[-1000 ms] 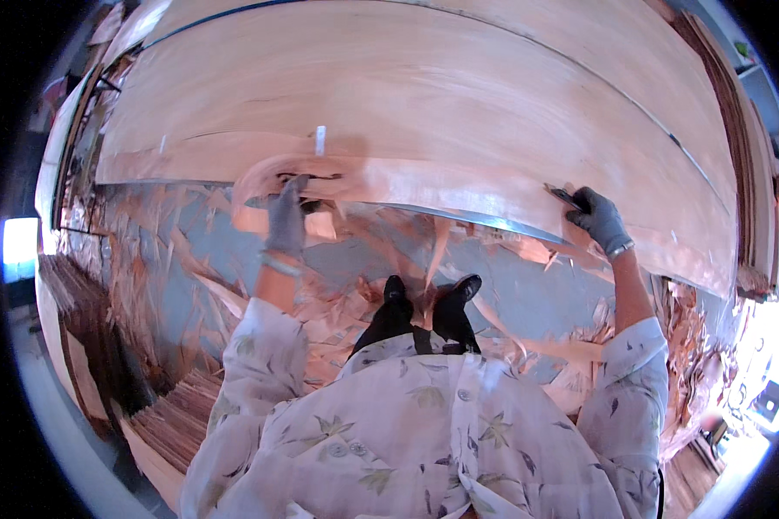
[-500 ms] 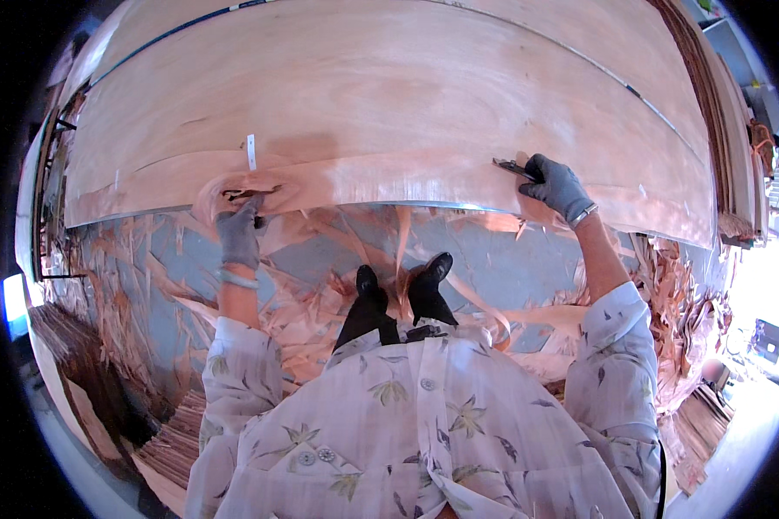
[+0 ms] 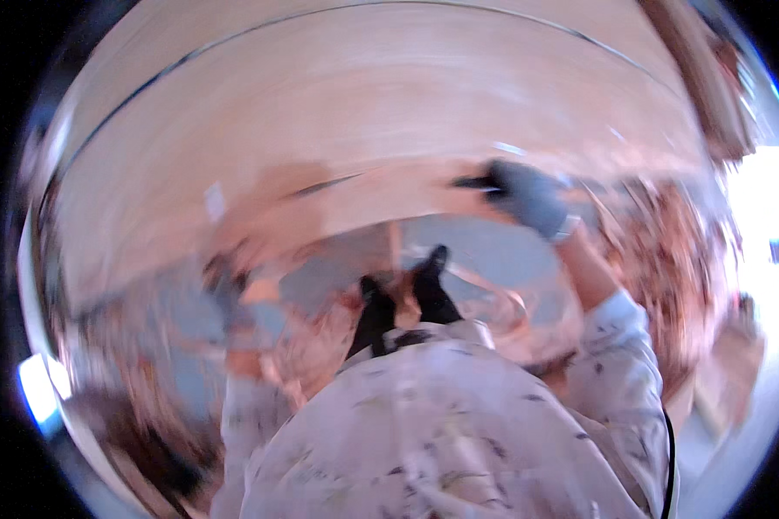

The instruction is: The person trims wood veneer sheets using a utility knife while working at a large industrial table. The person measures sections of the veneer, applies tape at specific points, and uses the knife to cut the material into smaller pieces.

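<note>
A wide, pale pinkish wood veneer sheet [image 3: 389, 95] spreads before me, its near edge curving above the floor. My right hand [image 3: 532, 199], in a grey glove, is closed around a dark, slim, knife-like tool [image 3: 473, 182] pointing left over the sheet's near edge. My left hand [image 3: 229, 298], also gloved, is below that edge at the left. Motion smears its fingers, so I cannot make out whether they hold anything. A narrow dark slit or sliver [image 3: 322, 186] shows on the sheet between my hands. A small white strip [image 3: 214, 201] lies left of it.
Veneer scraps [image 3: 658, 251] are heaped at the right, and more strips litter the grey floor [image 3: 485, 246] around my black shoes [image 3: 431, 264]. A long thin dark line [image 3: 182, 60] arcs across the sheet's far part. Stacked brown sheets [image 3: 701, 78] stand at the right.
The view has swung and blurred. My left hand has moved down, away from the sheet's edge. My right hand, still with the tool, has shifted slightly left. The curled, holed patch by the left hand no longer shows clearly.
</note>
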Available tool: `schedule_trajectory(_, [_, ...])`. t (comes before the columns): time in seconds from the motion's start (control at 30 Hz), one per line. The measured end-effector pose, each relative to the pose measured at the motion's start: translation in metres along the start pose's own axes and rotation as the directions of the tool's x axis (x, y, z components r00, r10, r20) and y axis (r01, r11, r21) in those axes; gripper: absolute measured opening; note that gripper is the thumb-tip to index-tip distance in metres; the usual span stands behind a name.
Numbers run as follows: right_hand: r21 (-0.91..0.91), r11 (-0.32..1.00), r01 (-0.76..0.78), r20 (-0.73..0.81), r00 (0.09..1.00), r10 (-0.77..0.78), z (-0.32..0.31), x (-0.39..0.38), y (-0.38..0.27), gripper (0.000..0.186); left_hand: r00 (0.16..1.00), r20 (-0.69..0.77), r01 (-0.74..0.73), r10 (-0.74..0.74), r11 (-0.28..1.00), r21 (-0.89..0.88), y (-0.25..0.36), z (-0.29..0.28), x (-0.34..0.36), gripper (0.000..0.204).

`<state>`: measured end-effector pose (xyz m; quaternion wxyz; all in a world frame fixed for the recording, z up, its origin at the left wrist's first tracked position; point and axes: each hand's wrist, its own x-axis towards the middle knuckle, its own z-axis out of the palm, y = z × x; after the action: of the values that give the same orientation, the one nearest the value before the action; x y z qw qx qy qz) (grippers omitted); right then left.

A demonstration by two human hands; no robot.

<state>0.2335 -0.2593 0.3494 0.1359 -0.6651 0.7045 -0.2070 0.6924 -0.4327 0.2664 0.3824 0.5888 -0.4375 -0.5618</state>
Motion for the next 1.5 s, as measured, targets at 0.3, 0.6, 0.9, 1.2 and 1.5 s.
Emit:
schedule_trajectory(0.3, [0.533,0.195,-0.823,0.134,0.309,0.942,0.172,-0.323,-0.023,0.027,0.180,0.914,0.708,-0.364,0.693,0.136,-0.178,-0.068,-0.023,0.018])
schedule_trajectory(0.6, [0.130,-0.804,-0.581,0.183,-0.783,0.595,0.289,-0.660,-0.231,0.043,0.383,0.877,-0.383,-0.289,0.815,0.435,0.022,0.119,-0.033,0.020])
schedule_trajectory(0.9, [-0.224,-0.825,-0.519,0.439,-0.809,0.390,0.252,-0.655,-0.305,0.070,0.006,0.952,-0.810,0.306,0.560,-0.174,0.101,0.338,-0.154,0.050])
schedule_trajectory(1.2, [0.296,-0.478,-0.827,0.289,-0.399,0.870,0.214,-0.684,0.041,0.036,-0.302,0.909,-0.953,0.287,-0.101,-0.285,0.066,0.579,-0.197,0.029])
schedule_trajectory(1.5, [0.796,-0.158,-0.585,0.136,-0.081,0.987,0.231,-0.683,0.419,0.029,-0.009,0.973,-0.981,0.229,-0.190,0.036,-0.025,0.749,-0.181,0.050])
